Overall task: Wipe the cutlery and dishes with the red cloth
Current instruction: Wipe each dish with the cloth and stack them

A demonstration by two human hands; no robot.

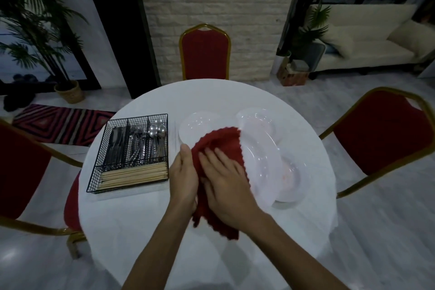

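A red cloth (219,146) is draped over the left part of a large white plate (261,165), which is tilted up above the table. My left hand (183,172) grips the plate's left edge, where the cloth wraps it. My right hand (226,186) presses flat on the cloth against the plate's face, fingers slightly apart. More white dishes lie behind and under it: a plate (195,125), a bowl (256,116) and another plate (292,181). A black wire cutlery basket (94,172) on the left holds knives, forks (137,143), spoons (157,130) and wooden chopsticks (134,173).
All of this is on a round table with a white tablecloth (146,214). Red chairs with gold frames stand at the far side (204,52), the right (381,129) and the left (21,172). A striped rug (58,122) lies on the floor.
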